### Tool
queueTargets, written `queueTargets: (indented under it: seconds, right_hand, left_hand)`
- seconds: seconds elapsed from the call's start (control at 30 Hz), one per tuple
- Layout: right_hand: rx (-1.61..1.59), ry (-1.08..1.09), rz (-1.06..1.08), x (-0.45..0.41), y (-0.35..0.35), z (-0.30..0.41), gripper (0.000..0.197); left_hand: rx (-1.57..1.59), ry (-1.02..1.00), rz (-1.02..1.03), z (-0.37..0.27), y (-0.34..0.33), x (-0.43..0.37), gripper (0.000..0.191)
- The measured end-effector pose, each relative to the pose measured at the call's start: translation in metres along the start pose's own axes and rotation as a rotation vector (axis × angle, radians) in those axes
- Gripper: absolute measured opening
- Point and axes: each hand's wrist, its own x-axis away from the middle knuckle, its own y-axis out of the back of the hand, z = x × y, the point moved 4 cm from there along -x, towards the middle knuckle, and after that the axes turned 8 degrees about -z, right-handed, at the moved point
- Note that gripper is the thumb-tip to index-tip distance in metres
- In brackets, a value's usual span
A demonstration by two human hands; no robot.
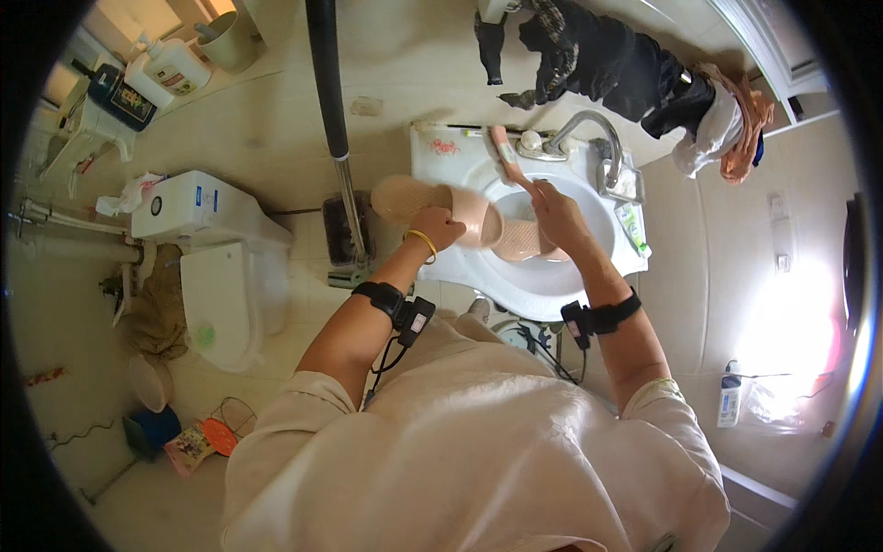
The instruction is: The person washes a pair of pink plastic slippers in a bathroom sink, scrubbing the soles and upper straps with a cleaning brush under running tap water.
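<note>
My left hand [438, 228] grips a beige slipper [472, 214] by its strap, holding it over the left rim of the white washbasin [469, 279]. The slipper's sole end is blurred. In my right hand [559, 214] is the handle of a pink scrubbing brush [507, 155], its head pointing away from me towards the tap. A second beige slipper [521, 239] lies in the bowl, partly hidden behind my right hand. Beyond the bowl stands a curved metal faucet [586, 121], with a soap dish [624, 183] holding something white to its right.
A green-and-white tube [631, 228] rests on the basin's right edge. Left of the basin, a black-and-metal pole [331, 90] stands upright near a dark bin [341, 228]. Further left is a white toilet [217, 303]. Dark clothes [607, 62] hang beyond the basin.
</note>
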Motion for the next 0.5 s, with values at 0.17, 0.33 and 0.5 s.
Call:
queueTargets:
  seconds: [0.17, 0.33, 0.5]
  right_hand:
    - [-0.328, 0.100, 0.047, 0.065, -0.007, -0.025, 0.030]
    - [-0.415, -0.118, 0.174, 0.111, -0.007, -0.016, 0.029]
    - [-0.486, -0.140, 0.132, 0.130, 0.017, -0.033, 0.028]
  left_hand:
    - [0.079, 0.273, -0.050, -0.016, 0.018, 0.009, 0.043]
    - [-0.124, 0.270, -0.510, -0.009, -0.010, 0.007, 0.045]
    - [0.174, 0.060, -0.160, -0.010, -0.016, -0.003, 0.033]
